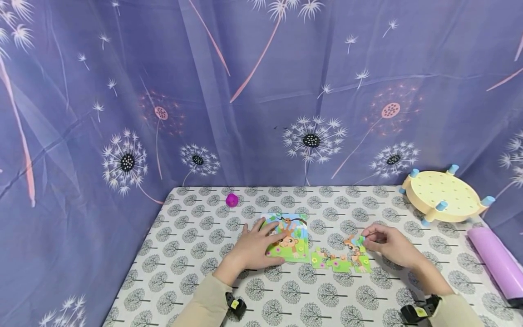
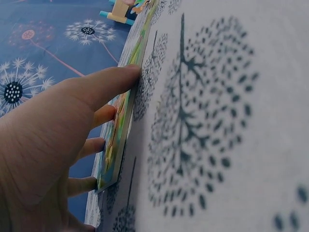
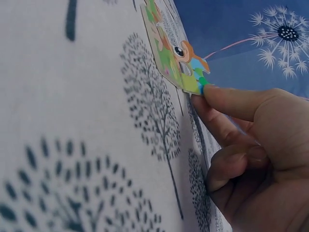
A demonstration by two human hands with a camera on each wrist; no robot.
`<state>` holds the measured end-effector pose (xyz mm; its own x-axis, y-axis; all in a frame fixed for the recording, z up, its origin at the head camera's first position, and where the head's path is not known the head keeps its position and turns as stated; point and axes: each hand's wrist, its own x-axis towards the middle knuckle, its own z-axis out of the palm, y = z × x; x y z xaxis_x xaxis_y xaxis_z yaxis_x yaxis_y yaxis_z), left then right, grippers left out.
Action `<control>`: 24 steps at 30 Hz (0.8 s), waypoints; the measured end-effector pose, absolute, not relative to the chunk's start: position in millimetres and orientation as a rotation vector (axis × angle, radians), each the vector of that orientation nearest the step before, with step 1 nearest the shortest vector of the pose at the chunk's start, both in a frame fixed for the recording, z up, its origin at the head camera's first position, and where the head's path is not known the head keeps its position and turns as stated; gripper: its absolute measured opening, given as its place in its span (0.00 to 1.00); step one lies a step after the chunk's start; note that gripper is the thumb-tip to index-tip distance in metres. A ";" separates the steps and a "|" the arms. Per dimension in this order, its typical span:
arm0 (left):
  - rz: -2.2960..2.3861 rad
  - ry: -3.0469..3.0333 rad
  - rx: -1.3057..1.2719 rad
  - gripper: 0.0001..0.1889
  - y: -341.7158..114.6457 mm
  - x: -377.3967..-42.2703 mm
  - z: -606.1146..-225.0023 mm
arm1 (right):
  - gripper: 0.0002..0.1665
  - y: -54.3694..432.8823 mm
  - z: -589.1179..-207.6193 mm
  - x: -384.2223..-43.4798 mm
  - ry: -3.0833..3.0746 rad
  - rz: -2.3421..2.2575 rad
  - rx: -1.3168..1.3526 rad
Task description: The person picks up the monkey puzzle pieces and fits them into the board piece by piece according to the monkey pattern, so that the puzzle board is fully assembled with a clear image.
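A square monkey picture board (image 1: 300, 247) lies flat on the patterned tablecloth, and my left hand (image 1: 255, 247) rests spread across its left side. In the left wrist view the thumb and fingertips touch the board's edge and face. To its right, several joined jigsaw pieces (image 1: 342, 265) form an L-shaped strip of grass, flowers and part of the monkey. My right hand (image 1: 392, 245) pinches a puzzle piece (image 3: 195, 63) with a monkey's eye and blue and green patches between thumb and index finger. That piece is tilted up at the upper end of the strip.
A small purple object (image 1: 232, 200) sits near the back left of the table. At the back right stands a yellow oval stool-like item (image 1: 443, 193) with blue-tipped legs. A pink-purple cylinder (image 1: 496, 261) lies along the right edge. Purple dandelion curtains (image 1: 253, 136) enclose the table.
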<state>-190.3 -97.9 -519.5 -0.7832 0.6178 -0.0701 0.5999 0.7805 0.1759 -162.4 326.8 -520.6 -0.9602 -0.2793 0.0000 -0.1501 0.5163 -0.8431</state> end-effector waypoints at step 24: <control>0.203 2.845 0.968 0.43 -97.4 -190.2 -518.2 | 0.17 275.4 -511.0 -176.9 2.563 -1.523 -0.248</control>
<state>-190.2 -97.4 -518.2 -0.7859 0.6133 -0.0793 0.5958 0.7853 0.1684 -176.9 275.4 -511.0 -0.9751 -0.2173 -0.0443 -0.0650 0.4712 -0.8796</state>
